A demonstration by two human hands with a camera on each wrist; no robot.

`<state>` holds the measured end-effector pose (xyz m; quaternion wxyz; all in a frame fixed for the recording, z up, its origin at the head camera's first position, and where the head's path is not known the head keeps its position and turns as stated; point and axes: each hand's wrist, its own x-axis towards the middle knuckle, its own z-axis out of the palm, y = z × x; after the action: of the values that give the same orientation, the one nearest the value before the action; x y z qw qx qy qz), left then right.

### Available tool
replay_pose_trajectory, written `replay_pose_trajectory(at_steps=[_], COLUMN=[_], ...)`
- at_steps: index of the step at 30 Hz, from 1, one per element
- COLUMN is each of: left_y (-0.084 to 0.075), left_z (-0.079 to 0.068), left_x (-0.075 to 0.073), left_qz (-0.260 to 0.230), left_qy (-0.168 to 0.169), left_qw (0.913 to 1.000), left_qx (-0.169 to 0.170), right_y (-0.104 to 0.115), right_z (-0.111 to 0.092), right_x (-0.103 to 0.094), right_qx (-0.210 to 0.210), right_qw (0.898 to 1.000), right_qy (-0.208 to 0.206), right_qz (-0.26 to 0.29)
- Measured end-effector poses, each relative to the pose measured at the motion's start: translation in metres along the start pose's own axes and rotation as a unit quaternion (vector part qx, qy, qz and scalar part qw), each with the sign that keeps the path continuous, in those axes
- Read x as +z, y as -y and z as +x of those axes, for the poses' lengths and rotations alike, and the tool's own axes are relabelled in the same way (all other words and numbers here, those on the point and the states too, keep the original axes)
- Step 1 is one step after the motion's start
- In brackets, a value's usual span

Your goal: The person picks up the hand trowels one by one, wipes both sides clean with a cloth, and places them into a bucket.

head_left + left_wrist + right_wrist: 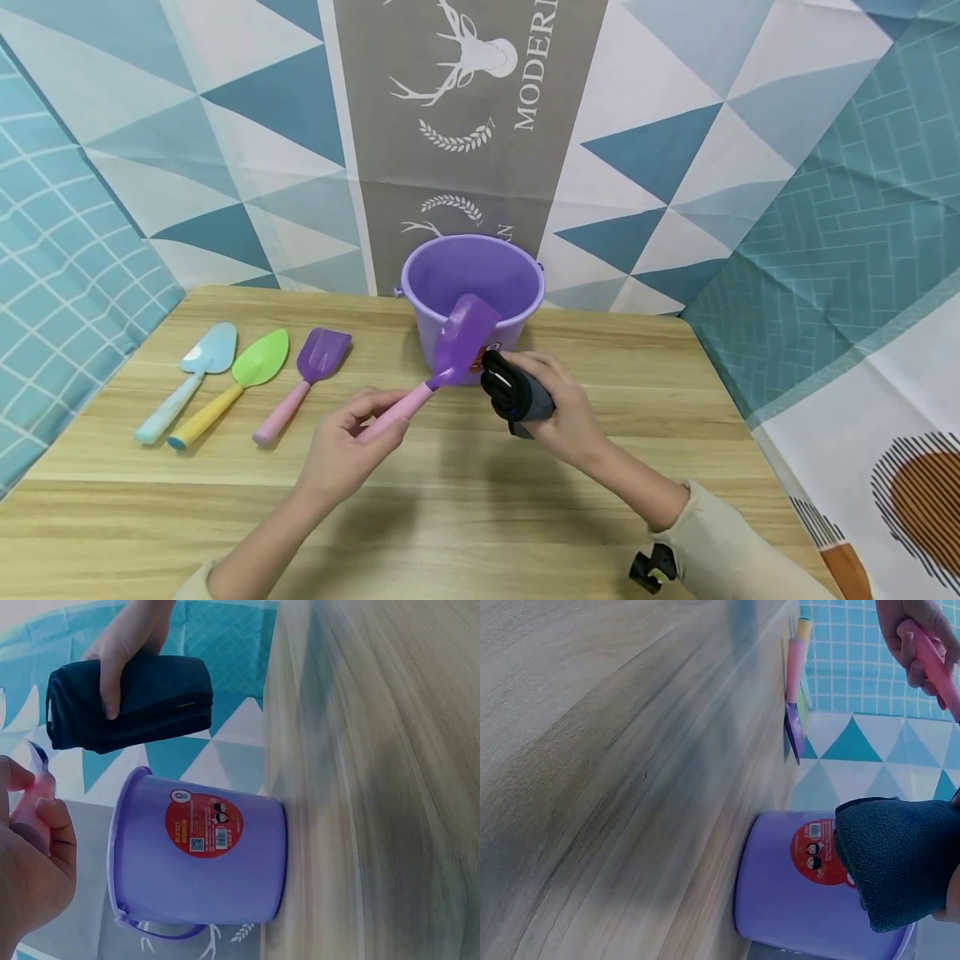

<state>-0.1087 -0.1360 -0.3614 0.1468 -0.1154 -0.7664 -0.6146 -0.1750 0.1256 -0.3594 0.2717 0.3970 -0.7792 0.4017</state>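
Observation:
My left hand (352, 446) grips the pink handle of a toy shovel (467, 329) with a purple scoop blade. The blade is raised and overlaps the near rim of a purple bucket (427, 329) in the head view. In my right hand (562, 408) is a folded dark cloth (142, 701), fingers and thumb pinching it in front of the bucket. Its fuzzy dark teal side shows in the right wrist view. The bucket stands upright at the table's back edge, a red round label (204, 825) on its side.
Left of the bucket lie three more toy tools: a light blue trowel (210, 350), a green trowel (261, 358) with yellow handle, and a purple shovel (322, 354) with pink handle. Patterned cloth (292, 108) hangs behind the wooden table (210, 517) and at both sides.

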Motion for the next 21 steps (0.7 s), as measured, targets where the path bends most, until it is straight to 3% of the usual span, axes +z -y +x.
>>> replay_pose_trajectory(at_steps=[4, 11, 17, 21], left_y=[-0.002, -0.005, -0.008, -0.01], left_z=[0.001, 0.004, 0.006, 0.008], left_x=[-0.005, -0.011, -0.014, -0.015], left_qz=[0.032, 0.069, 0.085, 0.087], left_qy=[0.003, 0.013, 0.015, 0.0], left_qw=[0.9989, 0.9962, 0.9941, 0.9944], left_qx=[-0.035, -0.051, -0.066, -0.06], right_y=[-0.002, -0.007, -0.012, -0.014], right_z=[-0.001, -0.002, -0.003, -0.007], right_x=[-0.002, -0.007, -0.012, -0.014], right_qx=[0.002, -0.027, -0.07, -0.07], right_qw=[1.0, 0.996, 0.984, 0.975], right_qy=[0.017, 0.055, 0.098, 0.127], right_qz=[-0.006, -0.057, -0.131, -0.167])
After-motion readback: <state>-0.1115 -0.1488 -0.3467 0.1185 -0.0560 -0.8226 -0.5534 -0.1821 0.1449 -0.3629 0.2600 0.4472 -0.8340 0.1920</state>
